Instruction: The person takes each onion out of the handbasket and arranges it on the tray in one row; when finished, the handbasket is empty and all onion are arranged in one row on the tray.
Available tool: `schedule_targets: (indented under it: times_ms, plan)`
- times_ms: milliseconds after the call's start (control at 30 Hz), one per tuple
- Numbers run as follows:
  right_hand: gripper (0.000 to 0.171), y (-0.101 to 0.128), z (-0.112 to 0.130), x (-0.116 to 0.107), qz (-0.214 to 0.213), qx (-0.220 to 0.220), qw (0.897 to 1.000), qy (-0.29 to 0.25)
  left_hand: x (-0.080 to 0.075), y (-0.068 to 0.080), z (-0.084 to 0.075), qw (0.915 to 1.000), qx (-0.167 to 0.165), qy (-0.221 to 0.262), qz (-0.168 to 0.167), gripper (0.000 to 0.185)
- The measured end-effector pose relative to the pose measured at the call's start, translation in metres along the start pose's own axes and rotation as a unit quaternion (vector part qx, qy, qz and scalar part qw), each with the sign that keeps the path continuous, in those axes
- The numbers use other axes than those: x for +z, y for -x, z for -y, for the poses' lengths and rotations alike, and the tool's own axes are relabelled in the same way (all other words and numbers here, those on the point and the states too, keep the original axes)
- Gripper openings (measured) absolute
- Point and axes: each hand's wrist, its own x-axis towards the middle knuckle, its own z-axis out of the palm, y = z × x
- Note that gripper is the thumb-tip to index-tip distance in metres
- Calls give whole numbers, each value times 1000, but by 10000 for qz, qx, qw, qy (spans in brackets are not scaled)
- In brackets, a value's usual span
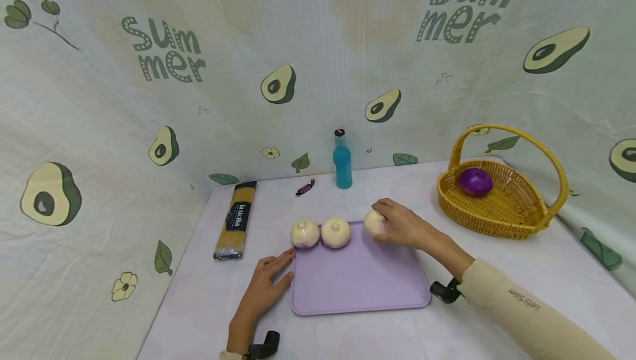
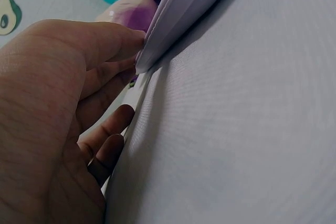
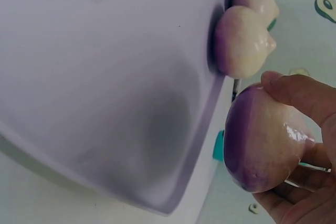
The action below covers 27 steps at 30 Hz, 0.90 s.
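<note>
Three pale turnips line the far edge of our lilac tray (image 1: 358, 288): two already resting at eleven and twelve o'clock (image 1: 305, 233) (image 1: 335, 232), the third turnip (image 1: 375, 222) at one o'clock, our right hand (image 1: 403, 226) with its fingers (image 3: 299, 95) curled round it. Our left hand (image 1: 265, 288) lies flat on the surface (image 1: 199, 305), fingers (image 2: 105, 40) straight against the tray's near-left rim. We judge this the placing step; next calls for easing the fingers apart without rolling the row.
</note>
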Motion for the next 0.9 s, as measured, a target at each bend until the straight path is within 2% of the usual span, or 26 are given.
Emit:
schedule_targets:
  times_ms: [133, 433, 733, 900]
  plan:
    - [78, -2, 1, 3, 13, 16, 10000, -17, 0, 0, 0, 10000, 12, 23, 25, 49]
    - [77, -5, 4, 9, 39, 20, 9999, -94, -1, -2, 2, 9994, -246, 115, 206, 50]
    - [75, -11, 5, 15, 71, -52, 9999, -76, -1, -2, 1, 9998, -113, 70, 120, 50]
    - [77, -13, 7, 19, 134, 4, 9999, -96, -2, -1, 1, 9995, -226, 107, 179, 49]
